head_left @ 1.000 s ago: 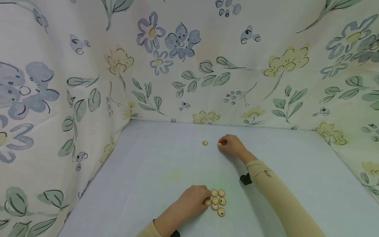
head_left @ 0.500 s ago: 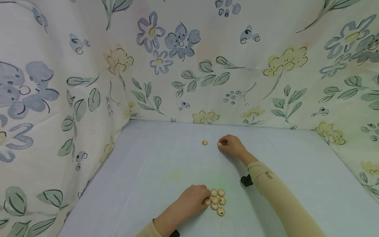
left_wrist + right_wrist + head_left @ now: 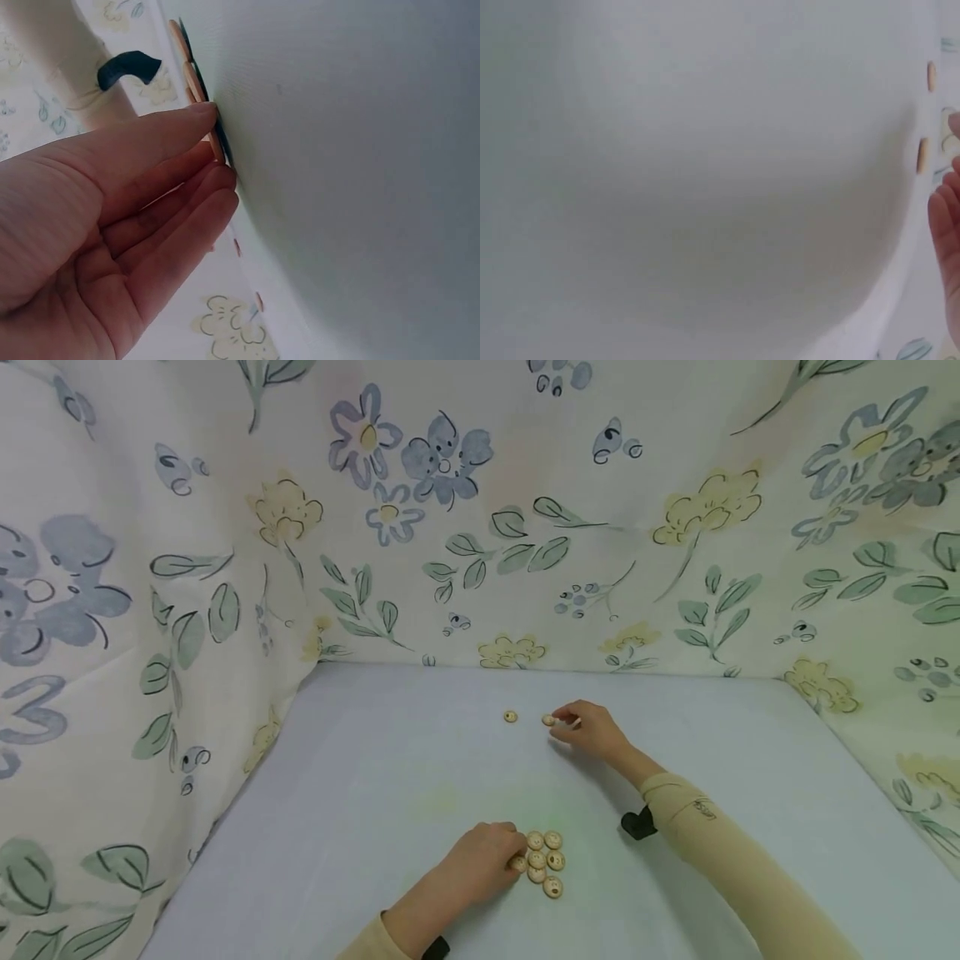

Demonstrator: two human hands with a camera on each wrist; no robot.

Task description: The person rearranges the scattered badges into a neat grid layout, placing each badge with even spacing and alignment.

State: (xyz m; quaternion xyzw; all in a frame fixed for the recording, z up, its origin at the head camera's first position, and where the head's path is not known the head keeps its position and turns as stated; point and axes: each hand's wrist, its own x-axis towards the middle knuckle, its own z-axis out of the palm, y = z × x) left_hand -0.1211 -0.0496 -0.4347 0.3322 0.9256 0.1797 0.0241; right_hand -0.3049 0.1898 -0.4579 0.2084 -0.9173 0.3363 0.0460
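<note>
Small round wooden discs with dark face-like marks lie on the white table. In the head view my left hand (image 3: 483, 862) pinches one disc (image 3: 518, 864) at the left side of a cluster of discs (image 3: 536, 860). The left wrist view shows the thumb and fingertips at the edge of this disc (image 3: 217, 142), other discs (image 3: 195, 79) lined up beyond it. Farther back, my right hand (image 3: 592, 731) has thumb and fingers parted beside a single disc (image 3: 548, 720). Another disc (image 3: 510, 717) lies to its left. The right wrist view catches only part of the right hand (image 3: 949, 217).
A white table (image 3: 360, 810) spreads under both hands. Floral cloth (image 3: 480, 593) hangs along its back and sides. A dark wrist strap (image 3: 639, 822) shows below the right sleeve (image 3: 735, 860).
My right hand has parted its fingers and let go of the far disc, which now lies on the table. The left hand keeps its grip. The head view has shifted slightly.
</note>
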